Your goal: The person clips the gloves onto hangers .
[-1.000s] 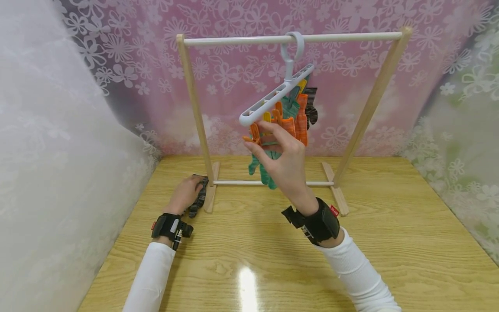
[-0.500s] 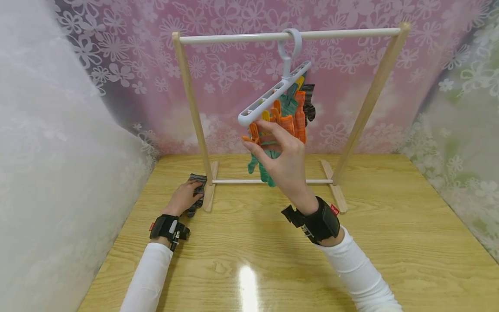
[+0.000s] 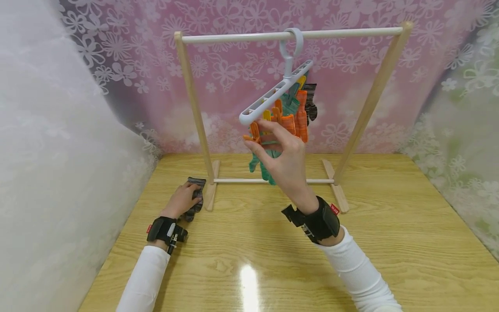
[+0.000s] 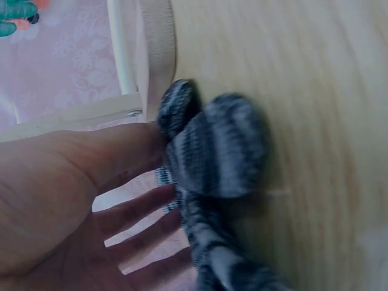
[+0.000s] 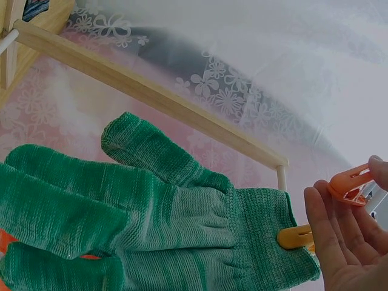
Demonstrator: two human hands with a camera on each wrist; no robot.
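Low at the left, my left hand grips a dark striped knit glove on the wooden table, thumb on one side and fingers on the other. My right hand is raised at the near end of a pale grey hanger, where thumb and fingers pinch an orange clothespin. Beside those fingers a green glove hangs by its cuff from a yellow clothespin. Farther along the hanger, an orange glove and another dark glove hang, partly hidden behind others.
The hanger hooks over the white top rod of a rack with wooden posts. Its wooden feet stand on the table, the left one close to the left hand. Flowered curtains enclose the back and sides.
My left hand has drawn the dark glove slightly toward me and left, away from the rack's foot. The right hand stays at the hanger's end with the orange clothespin.
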